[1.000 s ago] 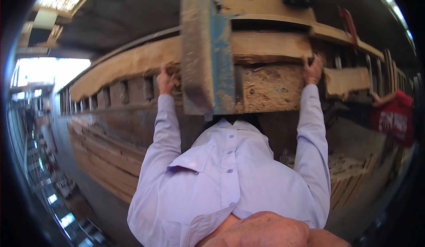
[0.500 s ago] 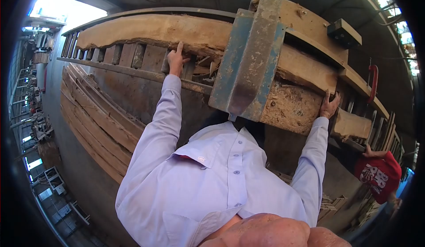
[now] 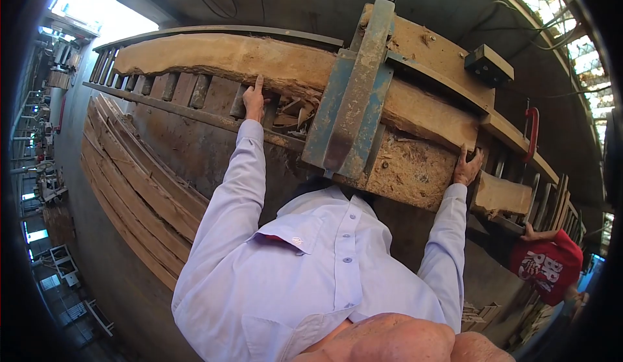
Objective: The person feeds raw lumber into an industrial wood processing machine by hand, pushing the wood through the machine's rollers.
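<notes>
A long live-edge wooden slab (image 3: 195,53) lies on the roller frame and passes under the blue metal machine housing (image 3: 350,102). My left hand (image 3: 255,101) touches the slab's rough near edge, index finger stretched out and the other fingers partly curled. Right of the housing, my right hand (image 3: 467,166) rests at the slab's near edge by its end, fingers apart. Between the housing and that hand is a sawdust-covered table (image 3: 412,170). Bark scraps (image 3: 295,112) sit beside the housing on the left.
Stacked long boards (image 3: 136,187) lie at the left. Another board piece (image 3: 503,195) sits on the rollers at the right, with a co-worker in a red shirt (image 3: 548,264) touching it. A black box (image 3: 488,66) and a red clamp (image 3: 531,135) are beyond the slab.
The view has shifted, so the machine and right side appear further left and the slab slightly lower. Both my hands stay at the slab's edge.
</notes>
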{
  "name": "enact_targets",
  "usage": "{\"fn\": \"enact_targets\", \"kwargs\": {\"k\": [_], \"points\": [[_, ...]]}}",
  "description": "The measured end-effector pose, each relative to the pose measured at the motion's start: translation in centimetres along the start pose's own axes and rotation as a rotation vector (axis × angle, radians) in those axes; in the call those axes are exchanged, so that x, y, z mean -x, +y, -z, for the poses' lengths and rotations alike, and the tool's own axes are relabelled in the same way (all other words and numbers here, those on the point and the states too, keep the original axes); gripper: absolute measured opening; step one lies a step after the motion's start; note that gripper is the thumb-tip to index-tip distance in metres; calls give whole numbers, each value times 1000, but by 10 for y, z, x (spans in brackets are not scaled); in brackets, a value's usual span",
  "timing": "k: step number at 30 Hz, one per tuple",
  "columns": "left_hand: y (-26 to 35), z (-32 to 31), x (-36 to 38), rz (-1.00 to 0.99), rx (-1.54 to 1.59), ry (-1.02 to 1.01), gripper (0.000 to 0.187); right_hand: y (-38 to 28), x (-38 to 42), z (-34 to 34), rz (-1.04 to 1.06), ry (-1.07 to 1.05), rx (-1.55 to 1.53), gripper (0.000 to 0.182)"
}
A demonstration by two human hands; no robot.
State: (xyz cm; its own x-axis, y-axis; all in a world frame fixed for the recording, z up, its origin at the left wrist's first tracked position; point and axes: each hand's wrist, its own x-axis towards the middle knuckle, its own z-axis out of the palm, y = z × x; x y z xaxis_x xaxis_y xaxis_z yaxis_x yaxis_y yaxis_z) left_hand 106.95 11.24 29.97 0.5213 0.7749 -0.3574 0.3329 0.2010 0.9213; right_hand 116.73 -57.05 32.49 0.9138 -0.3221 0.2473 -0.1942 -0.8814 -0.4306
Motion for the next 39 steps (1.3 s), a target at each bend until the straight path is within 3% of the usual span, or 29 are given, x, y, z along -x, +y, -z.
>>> {"fn": "enact_targets", "kwargs": {"k": [16, 23, 30, 32, 33, 37, 39], "points": [[-27, -26, 7, 22, -12, -13, 55, 40, -24, 7, 29, -3, 45, 82], [-16, -48, 48, -35, 64, -16, 60, 64, -35, 26, 77, -29, -3, 83], [-56, -71, 43, -2, -36, 13, 58, 85, -38, 39, 56, 9, 55, 85], [-33, -64, 62, 9, 29, -14, 57, 84, -42, 26, -73, -13, -139, 84], [-29, -62, 54, -21, 35, -13, 58, 75, -40, 9, -176, 71, -421, 80], [-28, -53, 21, -53, -7, -23, 61, 25, 24, 5, -250, 286, -535, 74], [-17, -48, 23, 4, -91, -2, 63, 6, 52, 2, -465, 18, -1200, 65]]}}
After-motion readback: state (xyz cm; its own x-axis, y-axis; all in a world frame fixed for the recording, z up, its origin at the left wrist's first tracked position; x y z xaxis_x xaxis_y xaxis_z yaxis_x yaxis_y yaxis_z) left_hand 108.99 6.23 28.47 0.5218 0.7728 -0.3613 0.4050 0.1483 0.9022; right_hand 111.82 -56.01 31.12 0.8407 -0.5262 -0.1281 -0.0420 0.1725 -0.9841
